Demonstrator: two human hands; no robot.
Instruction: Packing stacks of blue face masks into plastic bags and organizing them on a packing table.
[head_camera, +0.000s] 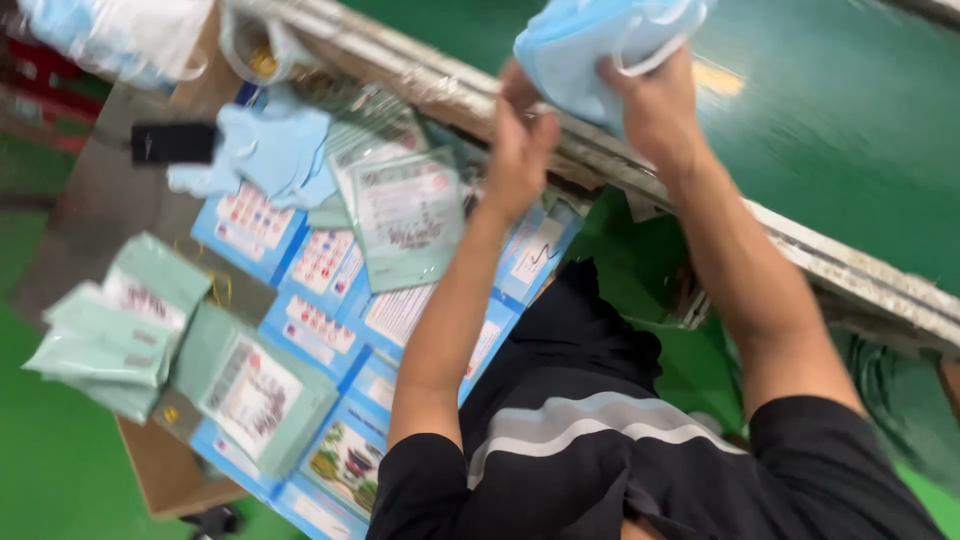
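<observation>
While both arms reach up over the metal rail bordering the green conveyor belt, the right hand pinches a stack of pale blue face masks with its grip pressed together, and the left hand is curled against the stack's lower edge. Open belt stretches beyond. Below left, the desk is crowded: blue printed cartons lie in overlapping rows, a clear pouch rests on them, and pale green packets pile near its edge.
</observation>
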